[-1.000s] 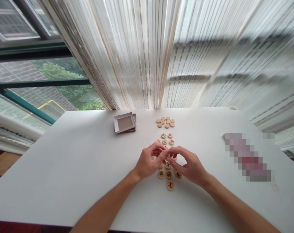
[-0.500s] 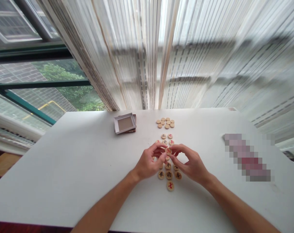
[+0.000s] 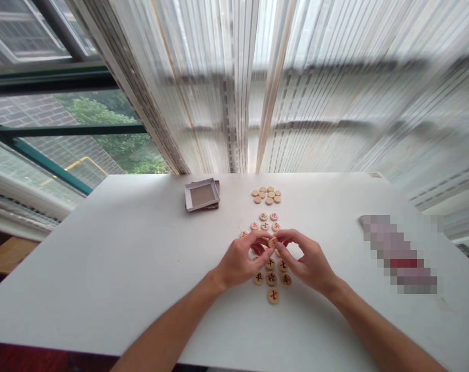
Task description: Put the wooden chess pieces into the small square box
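The left hand (image 3: 238, 261) and right hand (image 3: 308, 263) pinch a flat round wooden xiangqi piece (image 3: 273, 243) between their fingertips, above rows of matching discs (image 3: 273, 295) on a smooth white table (image 3: 103, 268). Their fingers now cover more of its red character than before.

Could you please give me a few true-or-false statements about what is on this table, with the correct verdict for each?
1. The left hand and right hand meet around a wooden xiangqi piece. True.
2. The white cardboard tray lies right of the hands. False: it lies left of them.
3. The unmarked-looking discs are grouped beyond the marked pieces. True.
4. The piece nearest the person bears a black character. False: its character is red.
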`<action>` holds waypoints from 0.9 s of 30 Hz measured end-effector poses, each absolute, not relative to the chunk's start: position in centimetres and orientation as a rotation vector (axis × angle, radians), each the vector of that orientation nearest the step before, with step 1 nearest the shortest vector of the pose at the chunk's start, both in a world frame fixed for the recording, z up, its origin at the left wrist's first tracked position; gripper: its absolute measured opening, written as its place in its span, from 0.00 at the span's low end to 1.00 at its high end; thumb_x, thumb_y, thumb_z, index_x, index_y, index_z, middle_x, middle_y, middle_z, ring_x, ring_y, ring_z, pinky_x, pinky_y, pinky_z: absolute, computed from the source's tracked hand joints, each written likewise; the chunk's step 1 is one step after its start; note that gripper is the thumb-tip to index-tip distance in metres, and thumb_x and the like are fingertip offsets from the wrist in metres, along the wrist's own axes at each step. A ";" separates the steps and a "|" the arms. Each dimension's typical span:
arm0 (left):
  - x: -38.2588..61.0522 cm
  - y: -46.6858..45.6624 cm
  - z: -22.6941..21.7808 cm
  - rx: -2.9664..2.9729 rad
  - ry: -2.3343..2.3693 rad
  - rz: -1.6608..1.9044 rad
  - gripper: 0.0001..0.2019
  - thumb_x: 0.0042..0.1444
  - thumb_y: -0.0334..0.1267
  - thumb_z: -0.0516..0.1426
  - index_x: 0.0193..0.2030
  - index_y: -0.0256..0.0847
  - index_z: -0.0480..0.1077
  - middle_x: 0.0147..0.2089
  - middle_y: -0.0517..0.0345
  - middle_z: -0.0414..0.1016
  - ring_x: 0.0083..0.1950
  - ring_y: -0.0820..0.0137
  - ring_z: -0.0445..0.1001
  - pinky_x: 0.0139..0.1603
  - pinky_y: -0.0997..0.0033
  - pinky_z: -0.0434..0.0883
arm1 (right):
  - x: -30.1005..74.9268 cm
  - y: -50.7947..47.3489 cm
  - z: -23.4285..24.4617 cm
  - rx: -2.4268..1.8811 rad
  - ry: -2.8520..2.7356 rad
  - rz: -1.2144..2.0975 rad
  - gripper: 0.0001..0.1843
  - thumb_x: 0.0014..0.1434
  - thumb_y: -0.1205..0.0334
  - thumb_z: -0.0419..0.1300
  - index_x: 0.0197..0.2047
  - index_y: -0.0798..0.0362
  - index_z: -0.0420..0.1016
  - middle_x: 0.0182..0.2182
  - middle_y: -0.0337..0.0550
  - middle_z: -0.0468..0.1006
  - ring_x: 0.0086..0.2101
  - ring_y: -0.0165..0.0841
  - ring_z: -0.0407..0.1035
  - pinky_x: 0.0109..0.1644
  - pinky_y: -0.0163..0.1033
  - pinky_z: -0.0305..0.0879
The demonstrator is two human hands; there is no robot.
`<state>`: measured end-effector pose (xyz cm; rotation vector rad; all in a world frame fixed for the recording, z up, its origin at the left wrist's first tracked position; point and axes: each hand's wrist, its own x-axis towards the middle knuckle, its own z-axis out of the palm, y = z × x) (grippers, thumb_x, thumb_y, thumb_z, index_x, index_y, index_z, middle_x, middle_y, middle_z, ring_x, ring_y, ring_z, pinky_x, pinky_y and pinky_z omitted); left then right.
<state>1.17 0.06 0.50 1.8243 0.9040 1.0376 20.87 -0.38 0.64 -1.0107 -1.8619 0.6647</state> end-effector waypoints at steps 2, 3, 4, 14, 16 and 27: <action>1.2 0.1 0.3 1.861 0.904 1.060 0.14 0.62 0.37 0.59 0.54 0.41 0.70 0.43 0.54 0.81 0.40 0.69 0.81 0.42 0.71 0.79 | 20.9 -0.4 0.7 -1.014 -1.863 0.655 0.07 0.66 0.62 0.60 0.47 0.49 0.74 0.38 0.44 0.81 0.34 0.35 0.75 0.41 0.41 0.76; 1.2 0.1 0.3 1.872 0.900 1.067 0.14 0.62 0.37 0.59 0.54 0.41 0.70 0.43 0.55 0.81 0.40 0.70 0.81 0.42 0.71 0.79 | 20.9 -0.3 0.7 -1.016 -1.865 0.651 0.06 0.66 0.62 0.60 0.47 0.49 0.74 0.38 0.43 0.81 0.34 0.35 0.75 0.41 0.41 0.76; 1.1 0.1 0.2 1.881 0.897 1.072 0.14 0.62 0.37 0.59 0.55 0.41 0.70 0.43 0.55 0.81 0.40 0.70 0.81 0.42 0.71 0.79 | 20.9 -0.3 0.8 -1.018 -1.867 0.648 0.06 0.66 0.62 0.60 0.46 0.49 0.73 0.38 0.43 0.81 0.34 0.35 0.75 0.40 0.41 0.76; 1.1 0.2 0.0 1.873 0.887 1.069 0.14 0.62 0.39 0.60 0.54 0.41 0.71 0.43 0.54 0.82 0.41 0.68 0.82 0.42 0.71 0.79 | 20.9 -0.3 0.9 -1.019 -1.897 0.640 0.06 0.64 0.62 0.62 0.45 0.49 0.73 0.34 0.41 0.80 0.33 0.34 0.76 0.38 0.39 0.76; 1.1 0.1 -0.1 1.888 0.884 1.070 0.14 0.63 0.38 0.60 0.54 0.42 0.71 0.44 0.54 0.82 0.41 0.69 0.82 0.44 0.70 0.79 | 21.0 -0.2 0.8 -1.030 -1.895 0.628 0.05 0.64 0.61 0.63 0.43 0.49 0.73 0.33 0.41 0.80 0.32 0.34 0.76 0.38 0.39 0.75; 1.1 0.0 -0.3 1.944 0.920 1.059 0.14 0.62 0.39 0.60 0.54 0.43 0.72 0.43 0.56 0.82 0.39 0.68 0.82 0.43 0.70 0.79 | 21.2 -0.2 0.3 -1.041 -1.888 0.608 0.03 0.67 0.60 0.59 0.41 0.49 0.72 0.32 0.41 0.80 0.32 0.33 0.75 0.37 0.39 0.74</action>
